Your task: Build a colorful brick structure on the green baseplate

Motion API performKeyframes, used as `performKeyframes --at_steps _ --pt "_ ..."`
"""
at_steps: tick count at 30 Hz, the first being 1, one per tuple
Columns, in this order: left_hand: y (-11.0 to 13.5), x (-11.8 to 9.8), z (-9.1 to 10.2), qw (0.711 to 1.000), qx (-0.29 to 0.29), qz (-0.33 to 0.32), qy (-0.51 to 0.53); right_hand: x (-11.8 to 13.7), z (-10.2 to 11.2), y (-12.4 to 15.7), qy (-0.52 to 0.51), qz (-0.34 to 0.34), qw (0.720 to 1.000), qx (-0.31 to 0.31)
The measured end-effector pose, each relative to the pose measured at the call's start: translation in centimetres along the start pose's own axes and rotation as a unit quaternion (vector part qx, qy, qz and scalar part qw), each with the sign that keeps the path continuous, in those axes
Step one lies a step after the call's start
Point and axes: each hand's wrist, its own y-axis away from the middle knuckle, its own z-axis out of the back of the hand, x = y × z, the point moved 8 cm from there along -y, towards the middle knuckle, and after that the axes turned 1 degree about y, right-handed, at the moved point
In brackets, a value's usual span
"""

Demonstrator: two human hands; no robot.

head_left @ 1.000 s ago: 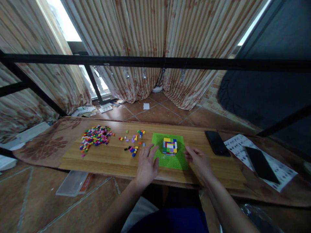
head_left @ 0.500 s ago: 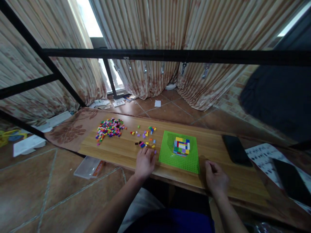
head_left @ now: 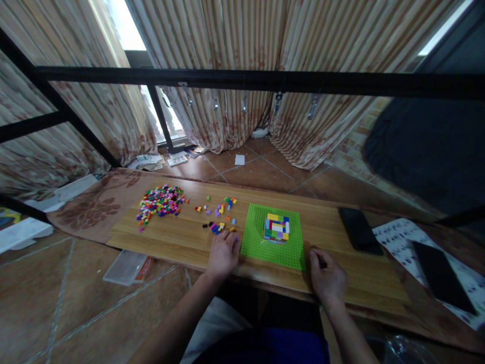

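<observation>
My left hand (head_left: 223,254) rests on the wooden board with its fingers bent down. Its thumb and index finger close around a small purple brick (head_left: 237,238) beside the baseplate. Just beyond those fingers lie loose blue and yellow bricks (head_left: 217,228). On the green baseplate (head_left: 252,247) stands a low square structure of multicoloured bricks (head_left: 277,228), with a hollow in its top. Right of the plate's near corner, my right hand (head_left: 329,278) is curled closed on the board. What it holds, if anything, is hidden.
A large heap of small bricks (head_left: 161,202) lies at the left of the board (head_left: 182,242). To the right are a black phone (head_left: 359,230), a printed sheet (head_left: 397,233) and another dark device (head_left: 441,273). A clear plastic box (head_left: 123,268) sits on the floor.
My left hand has shifted slightly right, closer to the purple brick and the baseplate. My right hand stays curled near the plate's corner. The whole view has shifted a little.
</observation>
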Motion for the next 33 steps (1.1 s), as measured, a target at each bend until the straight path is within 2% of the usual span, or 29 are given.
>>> performKeyframes --at_steps 5,9,16,21,23,25,33 --pt "-1.8 -3.8 0.6 0.996 -0.006 -0.021 0.085 -0.1 -0.2 0.0 -0.006 0.000 1.000 0.000" --pt "-3.6 -6.8 0.3 0.990 -0.006 -0.035 0.135 0.2 -0.3 0.0 -0.024 0.007 1.000 0.008" --pt "-5.9 -8.3 -1.3 0.991 0.010 -0.054 0.119 0.8 -0.1 0.0 -0.034 0.020 0.999 0.005" --pt "-4.6 -8.9 -1.8 0.991 0.032 -0.077 0.107 0.3 -0.1 0.1 -0.014 0.011 1.000 0.008" --pt "-3.3 -8.5 -1.8 0.990 0.039 -0.082 0.107 -0.1 -0.2 0.1 -0.010 0.007 1.000 0.010" --pt "-2.1 -7.2 -1.4 0.992 0.035 -0.074 0.097 -0.4 -0.3 0.1 -0.006 0.007 1.000 0.012" --pt "0.1 2.3 1.6 1.000 -0.005 0.003 -0.019 -0.4 -0.2 0.1 0.034 0.004 0.999 0.016"
